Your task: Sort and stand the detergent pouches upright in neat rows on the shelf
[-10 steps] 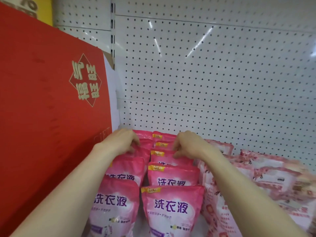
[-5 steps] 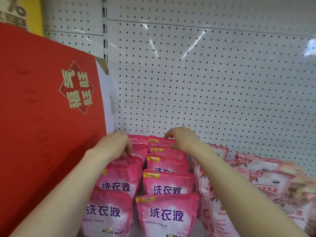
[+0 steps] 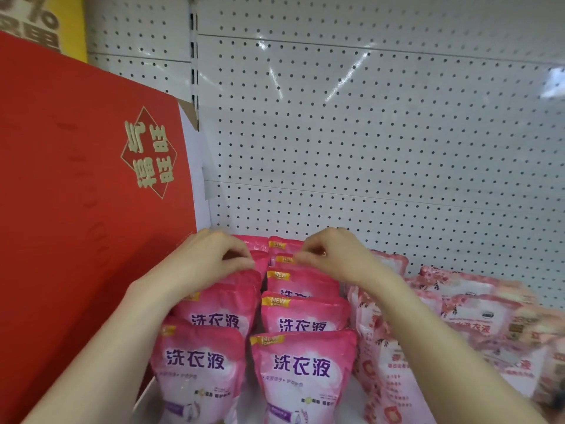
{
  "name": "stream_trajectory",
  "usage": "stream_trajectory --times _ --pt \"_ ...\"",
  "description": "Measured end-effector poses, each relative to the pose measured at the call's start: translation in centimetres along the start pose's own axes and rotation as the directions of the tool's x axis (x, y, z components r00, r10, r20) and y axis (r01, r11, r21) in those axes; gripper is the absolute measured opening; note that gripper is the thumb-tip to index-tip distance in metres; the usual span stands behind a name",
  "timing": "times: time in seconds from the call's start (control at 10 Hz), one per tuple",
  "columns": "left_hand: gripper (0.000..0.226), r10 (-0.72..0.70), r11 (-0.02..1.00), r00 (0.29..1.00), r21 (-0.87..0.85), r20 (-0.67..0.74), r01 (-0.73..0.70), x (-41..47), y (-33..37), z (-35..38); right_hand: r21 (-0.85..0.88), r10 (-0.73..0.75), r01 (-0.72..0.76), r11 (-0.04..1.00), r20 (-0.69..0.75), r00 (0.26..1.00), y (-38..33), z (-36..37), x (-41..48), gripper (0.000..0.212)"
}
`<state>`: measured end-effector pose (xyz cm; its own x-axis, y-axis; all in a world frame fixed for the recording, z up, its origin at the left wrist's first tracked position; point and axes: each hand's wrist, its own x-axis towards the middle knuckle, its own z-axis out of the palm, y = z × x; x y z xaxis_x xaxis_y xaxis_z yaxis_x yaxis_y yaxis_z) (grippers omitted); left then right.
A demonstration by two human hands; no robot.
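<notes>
Two rows of pink detergent pouches stand upright on the white shelf, running back toward the pegboard; the left row's front pouch and the right row's front pouch face me. My left hand pinches the top edge of a pouch deep in the left row. My right hand pinches the top of a rear pouch in the right row. Their lower parts are hidden by the pouches in front.
A large red cardboard box walls off the left side. White pegboard closes the back. To the right, lighter pink floral pouches lie piled flat, and one floral pouch stands beside the right row.
My right hand drew back slightly from the rearmost pouch onto the one in front of it. My left hand stayed on the left row's rear pouches. The camera shifted a little.
</notes>
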<state>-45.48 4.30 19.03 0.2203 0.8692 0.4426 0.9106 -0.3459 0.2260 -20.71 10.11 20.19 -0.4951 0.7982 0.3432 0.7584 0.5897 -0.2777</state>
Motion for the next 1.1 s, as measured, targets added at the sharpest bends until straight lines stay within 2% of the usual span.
stream_trajectory --times 0.1,0.2,0.3,0.4,0.5,0.6,0.7,0.8,0.9,1.0,1.1 --pt "0.03 0.075 0.975 0.993 -0.218 0.087 -0.055 -3.3 1.1 -1.2 0.164 -0.085 0.049 0.985 0.22 0.972 -2.5 -0.3 -5.4 0.046" --pt "0.032 0.107 0.966 0.971 -0.255 0.213 -0.05 -5.9 1.4 -0.9 -0.024 -0.137 0.142 0.99 0.156 0.978 -3.5 1.4 -8.2 0.042" --pt "0.021 0.077 0.996 0.983 -0.062 0.168 -0.067 -7.1 1.4 0.6 -0.22 -0.156 0.142 0.965 -0.047 0.987 -4.6 3.4 -9.4 0.039" --pt "0.016 0.035 0.999 0.999 0.023 -0.005 -0.035 -7.7 1.7 2.2 -0.268 -0.157 0.119 0.956 -0.126 0.979 -5.6 5.1 -10.2 0.041" --pt "0.022 -0.017 0.994 0.99 0.104 -0.143 0.032 -8.5 2.0 3.0 -0.241 -0.079 0.031 0.97 -0.192 0.978 -5.5 5.4 -10.8 0.042" --pt "0.026 -0.03 0.988 0.981 0.142 -0.193 0.058 -9.0 2.5 3.4 -0.266 -0.068 0.014 0.964 -0.194 0.979 -5.5 5.0 -11.1 0.04" --pt "0.032 -0.053 0.983 0.974 0.163 -0.222 0.091 -9.3 3.0 3.6 -0.288 -0.032 -0.026 0.957 -0.195 0.98 -5.8 5.1 -11.2 0.038" --pt "0.025 -0.056 0.985 0.962 0.14 -0.266 0.096 -9.6 3.4 3.7 -0.305 -0.024 -0.037 0.952 -0.193 0.981 -6.0 5.0 -11.3 0.038" --pt "0.015 -0.027 0.995 0.962 0.087 -0.273 0.053 -10.2 3.7 3.5 -0.263 -0.037 -0.011 0.965 -0.179 0.983 -6.1 4.7 -12.0 0.034" --pt "0.019 0.005 0.997 0.953 0.078 -0.303 0.02 -11.0 3.8 3.4 -0.241 -0.034 -0.017 0.97 -0.206 0.978 -5.6 3.0 -13.5 0.029" --pt "0.02 0.017 0.997 0.889 0.07 -0.457 0.017 -11.7 3.8 3.1 -0.087 0.009 -0.05 0.995 -0.424 0.906 -4.2 -0.3 -15.5 0.025"
